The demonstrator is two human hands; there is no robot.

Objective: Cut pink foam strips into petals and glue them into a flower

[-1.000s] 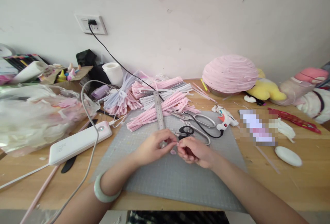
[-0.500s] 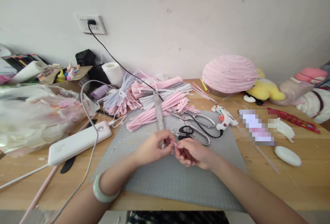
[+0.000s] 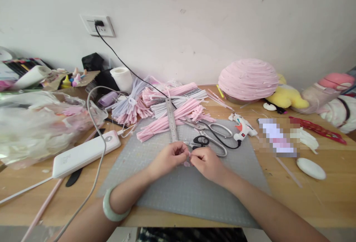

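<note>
Over the grey cutting mat (image 3: 194,193), my left hand (image 3: 172,158) and my right hand (image 3: 207,163) meet with pinched fingers. Between the fingertips is a small pink piece (image 3: 187,163), mostly hidden by them. Just beyond my hands lie a metal ruler (image 3: 171,123), black-handled scissors (image 3: 201,141) and large grey-handled scissors (image 3: 221,130). Bundles of pink stems (image 3: 155,127) lie behind, under the ruler.
A white power bank (image 3: 86,154) with a looping cable is at left, beside a clear plastic bag (image 3: 36,127). To the right are a glue gun (image 3: 242,132), a white oval case (image 3: 310,168) and a pink dome (image 3: 248,78).
My right hand has turned more palm-down, and its lower fingers have curled in. My left hand's fingers have curled slightly at the small pink piece.
</note>
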